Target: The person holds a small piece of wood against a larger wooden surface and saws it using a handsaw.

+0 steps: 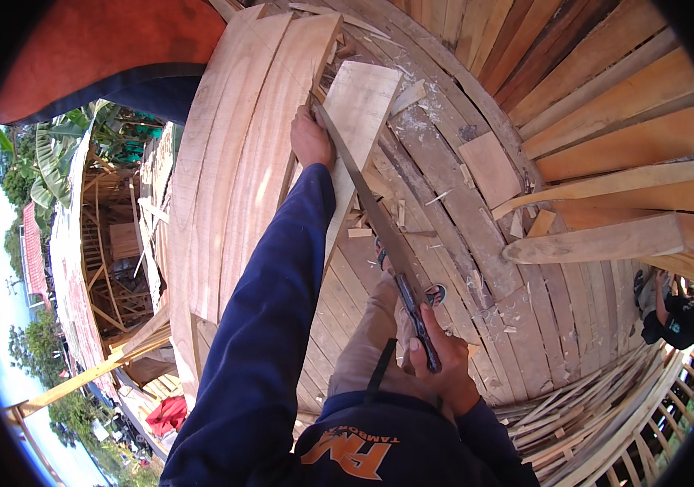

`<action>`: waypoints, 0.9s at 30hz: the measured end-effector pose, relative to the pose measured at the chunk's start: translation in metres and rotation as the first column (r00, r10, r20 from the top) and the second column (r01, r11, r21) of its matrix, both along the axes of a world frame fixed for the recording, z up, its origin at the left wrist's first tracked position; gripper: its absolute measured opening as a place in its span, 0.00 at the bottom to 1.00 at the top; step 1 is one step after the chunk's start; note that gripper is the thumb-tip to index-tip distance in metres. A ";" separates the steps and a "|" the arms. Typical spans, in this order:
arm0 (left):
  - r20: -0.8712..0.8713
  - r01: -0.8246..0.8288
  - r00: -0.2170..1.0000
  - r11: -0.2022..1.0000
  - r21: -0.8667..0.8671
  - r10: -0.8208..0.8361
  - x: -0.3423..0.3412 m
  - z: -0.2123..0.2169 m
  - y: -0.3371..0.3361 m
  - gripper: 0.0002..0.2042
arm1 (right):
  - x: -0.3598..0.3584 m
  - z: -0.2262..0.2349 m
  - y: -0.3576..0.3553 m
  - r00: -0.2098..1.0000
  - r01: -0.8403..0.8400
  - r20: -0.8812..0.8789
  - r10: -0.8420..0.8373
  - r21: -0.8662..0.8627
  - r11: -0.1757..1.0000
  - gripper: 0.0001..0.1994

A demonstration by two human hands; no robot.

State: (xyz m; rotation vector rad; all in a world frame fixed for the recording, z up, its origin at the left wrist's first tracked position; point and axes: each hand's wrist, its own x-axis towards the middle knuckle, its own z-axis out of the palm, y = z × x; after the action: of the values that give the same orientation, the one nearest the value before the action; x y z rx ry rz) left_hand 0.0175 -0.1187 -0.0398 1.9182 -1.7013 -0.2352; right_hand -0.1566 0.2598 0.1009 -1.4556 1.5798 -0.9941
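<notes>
My right hand [444, 365] is wrapped round the dark handle of a hand saw [375, 211], low and in front of my body. The long blade slants up and away to the left across a pale plank [363, 101]. Beside the blade's far end, my left hand [312, 140] is closed, close to the edge of the wide boards [241, 138]. Its fingers are partly hidden, and I cannot make out what they hold. The pale plank lies just right of that hand, partly covered by the blade.
Wood scraps and shavings litter the plank floor [436, 203]. Loose offcuts [598, 239] lean at the right by a curved plank wall [607, 97]. Thin strips [582, 442] are piled at the lower right, near another person [680, 316]. Orange-and-dark cloth [119, 49] fills the upper left.
</notes>
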 end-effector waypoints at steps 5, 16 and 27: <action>-0.004 0.019 1.000 0.999 -0.030 -0.019 -0.003 -0.001 0.000 0.09 | -0.003 -0.004 0.007 1.000 0.004 -0.017 -0.003 0.010 1.000 0.26; 0.045 0.030 0.999 1.000 0.005 -0.030 -0.002 0.004 0.001 0.06 | -0.003 -0.002 0.005 0.998 -0.008 -0.066 0.007 -0.013 1.000 0.27; 0.046 0.026 0.999 0.999 0.028 -0.027 0.000 0.003 -0.002 0.06 | 0.001 0.004 -0.010 0.999 -0.033 -0.037 0.034 0.047 0.998 0.29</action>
State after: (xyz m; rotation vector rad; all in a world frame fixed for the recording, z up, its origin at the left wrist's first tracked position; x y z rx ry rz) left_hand 0.0177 -0.1205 -0.0369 1.9353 -1.7632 -0.2268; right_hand -0.1559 0.2502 0.1045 -1.4720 1.5898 -0.9101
